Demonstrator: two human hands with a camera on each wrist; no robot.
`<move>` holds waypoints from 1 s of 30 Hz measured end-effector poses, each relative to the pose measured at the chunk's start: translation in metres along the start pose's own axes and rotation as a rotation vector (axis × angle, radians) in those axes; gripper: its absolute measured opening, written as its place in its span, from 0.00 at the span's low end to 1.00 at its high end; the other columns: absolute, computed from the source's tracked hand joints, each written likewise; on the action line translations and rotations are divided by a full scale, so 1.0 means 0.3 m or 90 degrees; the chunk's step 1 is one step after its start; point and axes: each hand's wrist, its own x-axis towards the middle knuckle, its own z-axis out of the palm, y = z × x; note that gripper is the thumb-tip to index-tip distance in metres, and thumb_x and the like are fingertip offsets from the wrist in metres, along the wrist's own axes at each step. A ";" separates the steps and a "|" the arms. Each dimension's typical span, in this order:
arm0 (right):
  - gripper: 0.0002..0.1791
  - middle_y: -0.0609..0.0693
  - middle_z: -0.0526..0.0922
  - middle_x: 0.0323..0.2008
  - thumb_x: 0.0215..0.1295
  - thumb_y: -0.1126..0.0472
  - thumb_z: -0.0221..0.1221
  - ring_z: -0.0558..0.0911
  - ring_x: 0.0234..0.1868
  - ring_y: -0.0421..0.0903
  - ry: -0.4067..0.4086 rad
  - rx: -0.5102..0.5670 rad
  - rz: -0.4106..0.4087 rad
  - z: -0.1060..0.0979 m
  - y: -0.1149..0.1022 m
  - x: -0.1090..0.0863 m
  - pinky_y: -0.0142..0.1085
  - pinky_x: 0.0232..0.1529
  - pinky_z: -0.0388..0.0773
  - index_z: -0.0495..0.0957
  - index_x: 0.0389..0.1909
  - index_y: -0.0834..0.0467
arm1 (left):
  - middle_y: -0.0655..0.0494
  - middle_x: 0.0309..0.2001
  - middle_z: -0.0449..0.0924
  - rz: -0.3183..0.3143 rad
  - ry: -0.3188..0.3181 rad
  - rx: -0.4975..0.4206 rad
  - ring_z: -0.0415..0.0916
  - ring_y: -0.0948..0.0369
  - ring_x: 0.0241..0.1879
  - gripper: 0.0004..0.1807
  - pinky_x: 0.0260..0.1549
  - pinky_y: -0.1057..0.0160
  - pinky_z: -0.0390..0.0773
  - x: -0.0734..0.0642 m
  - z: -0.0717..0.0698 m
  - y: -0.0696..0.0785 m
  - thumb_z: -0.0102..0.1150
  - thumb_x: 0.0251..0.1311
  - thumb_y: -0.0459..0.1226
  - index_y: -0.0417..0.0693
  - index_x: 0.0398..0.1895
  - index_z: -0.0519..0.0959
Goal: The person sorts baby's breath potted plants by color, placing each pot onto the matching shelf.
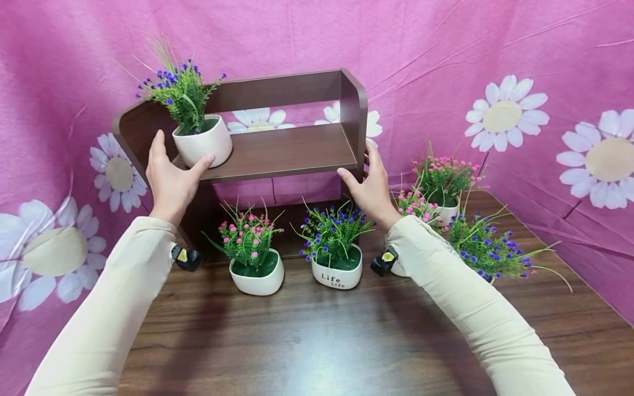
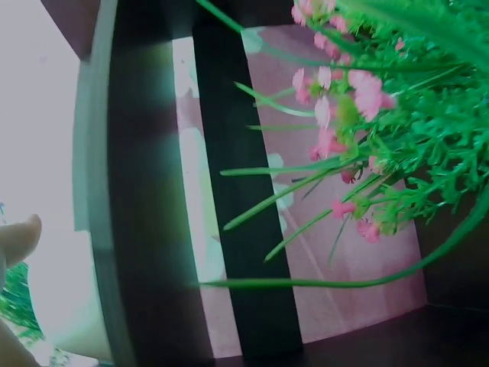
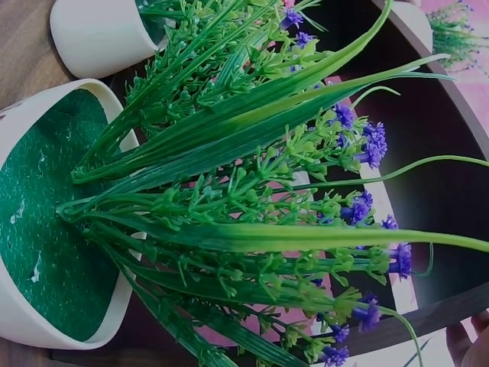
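Note:
A white pot (image 1: 203,142) of purple flowers stands at the left end of a dark brown shelf unit's (image 1: 292,151) upper board. My left hand (image 1: 170,184) is at this pot, fingers stretched up by its left side and thumb across its front. In the left wrist view, the thumb (image 2: 19,241) overlaps the pot (image 2: 65,290). My right hand (image 1: 372,187) grips the unit's right side panel, thumb at the front edge and fingers along the outer face. Fingertips (image 3: 462,344) show beside the panel in the right wrist view.
On the wooden table (image 1: 277,341), a pink-flowered pot (image 1: 257,275) and a purple-flowered pot marked "Life" (image 1: 337,272) stand before the unit. Several more pink (image 1: 446,212) and purple plants (image 1: 487,247) are at the right, partly behind my right sleeve. A pink daisy-print cloth (image 1: 426,66) hangs behind.

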 end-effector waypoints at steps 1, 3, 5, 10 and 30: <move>0.39 0.56 0.69 0.61 0.58 0.63 0.66 0.72 0.60 0.51 0.000 0.003 0.002 -0.001 -0.001 0.000 0.42 0.58 0.73 0.59 0.69 0.58 | 0.51 0.74 0.52 0.004 -0.002 0.001 0.49 0.57 0.72 0.52 0.70 0.63 0.48 -0.009 -0.005 0.006 0.70 0.50 0.48 0.44 0.75 0.51; 0.39 0.56 0.69 0.61 0.58 0.63 0.65 0.72 0.60 0.52 0.000 0.005 0.007 -0.004 -0.001 0.001 0.44 0.57 0.74 0.59 0.69 0.57 | 0.52 0.74 0.53 0.015 -0.007 -0.001 0.52 0.59 0.71 0.51 0.69 0.65 0.50 -0.030 -0.012 0.019 0.70 0.50 0.47 0.46 0.74 0.52; 0.39 0.56 0.69 0.61 0.59 0.63 0.65 0.72 0.60 0.52 -0.001 0.007 0.010 -0.006 -0.002 0.002 0.44 0.57 0.74 0.59 0.70 0.57 | 0.51 0.70 0.61 0.031 -0.017 -0.031 0.65 0.58 0.65 0.50 0.64 0.67 0.61 -0.054 -0.014 0.033 0.72 0.49 0.44 0.48 0.74 0.55; 0.39 0.56 0.69 0.61 0.59 0.64 0.65 0.72 0.59 0.51 -0.001 0.012 0.005 -0.009 -0.004 0.004 0.45 0.57 0.74 0.59 0.69 0.57 | 0.48 0.66 0.68 0.060 -0.047 -0.093 0.72 0.55 0.58 0.49 0.58 0.66 0.70 -0.117 -0.013 0.061 0.74 0.46 0.38 0.45 0.72 0.58; 0.36 0.67 0.67 0.60 0.58 0.72 0.62 0.70 0.61 0.60 -0.012 0.021 0.016 -0.015 -0.134 -0.022 0.48 0.58 0.73 0.58 0.67 0.69 | 0.53 0.73 0.56 0.037 -0.280 -0.210 0.52 0.61 0.71 0.51 0.68 0.63 0.55 -0.398 0.064 0.000 0.73 0.47 0.35 0.46 0.74 0.54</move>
